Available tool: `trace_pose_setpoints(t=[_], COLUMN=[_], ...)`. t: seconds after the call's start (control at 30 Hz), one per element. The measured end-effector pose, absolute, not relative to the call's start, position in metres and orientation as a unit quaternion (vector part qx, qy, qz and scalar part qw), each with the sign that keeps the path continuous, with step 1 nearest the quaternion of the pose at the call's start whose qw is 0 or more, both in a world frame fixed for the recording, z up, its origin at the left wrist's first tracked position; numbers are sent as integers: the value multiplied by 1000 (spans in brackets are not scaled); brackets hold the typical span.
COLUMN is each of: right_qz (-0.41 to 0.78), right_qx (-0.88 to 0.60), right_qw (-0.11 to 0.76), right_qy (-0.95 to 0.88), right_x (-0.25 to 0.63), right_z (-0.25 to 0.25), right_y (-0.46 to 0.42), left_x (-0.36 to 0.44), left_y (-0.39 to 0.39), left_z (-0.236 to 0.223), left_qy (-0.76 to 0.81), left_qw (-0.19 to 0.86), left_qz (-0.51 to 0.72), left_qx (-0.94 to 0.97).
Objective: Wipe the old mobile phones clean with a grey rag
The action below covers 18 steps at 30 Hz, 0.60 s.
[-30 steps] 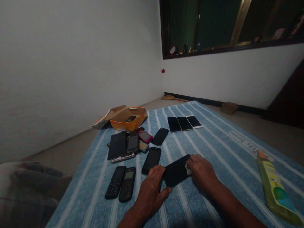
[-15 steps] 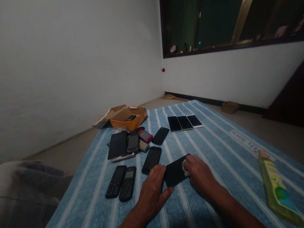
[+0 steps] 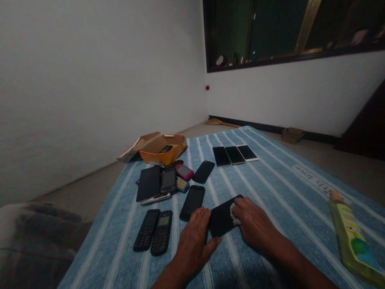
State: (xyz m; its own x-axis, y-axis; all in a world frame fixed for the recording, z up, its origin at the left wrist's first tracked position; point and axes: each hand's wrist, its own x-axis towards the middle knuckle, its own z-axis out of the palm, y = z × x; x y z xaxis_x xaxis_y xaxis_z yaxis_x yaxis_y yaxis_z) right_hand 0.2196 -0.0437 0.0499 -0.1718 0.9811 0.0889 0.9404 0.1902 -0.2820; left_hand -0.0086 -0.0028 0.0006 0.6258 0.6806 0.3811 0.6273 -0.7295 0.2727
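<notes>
A black smartphone [image 3: 221, 218] lies flat on the blue striped cloth [image 3: 270, 188] in front of me. My left hand [image 3: 194, 239] presses on its near left edge, fingers flat and thumb stretched along the bottom edge. My right hand [image 3: 254, 224] is closed on a small white wad [image 3: 234, 212] that rests against the phone's right side.
Several phones lie to the left, among them two black keypad phones [image 3: 155, 232], a black smartphone [image 3: 193, 202] and a pink one [image 3: 184, 171]. Three smartphones [image 3: 235, 155] sit in a row farther back. An orange box [image 3: 164, 149] stands at the cloth's far left. A green bottle [image 3: 350, 239] lies at right.
My right hand with the white wad has slid a little to the left across the phone. My left hand has stayed on the phone's edge.
</notes>
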Motion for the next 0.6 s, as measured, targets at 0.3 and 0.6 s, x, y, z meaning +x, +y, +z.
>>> trace_pose_setpoints(t=[0.3,0.6], right_qz=[54,48], right_qx=[-673,-636], right_qw=[134,167], right_qy=[-725,-752], right_x=[230,220], right_z=[46,41], right_y=[-37,-38], left_x=[-3,-1], left_y=[-4,-5], left_z=[7,10], left_qy=[355,337], left_qw=[97,108], left_qz=[269,280], left_qx=[890,892])
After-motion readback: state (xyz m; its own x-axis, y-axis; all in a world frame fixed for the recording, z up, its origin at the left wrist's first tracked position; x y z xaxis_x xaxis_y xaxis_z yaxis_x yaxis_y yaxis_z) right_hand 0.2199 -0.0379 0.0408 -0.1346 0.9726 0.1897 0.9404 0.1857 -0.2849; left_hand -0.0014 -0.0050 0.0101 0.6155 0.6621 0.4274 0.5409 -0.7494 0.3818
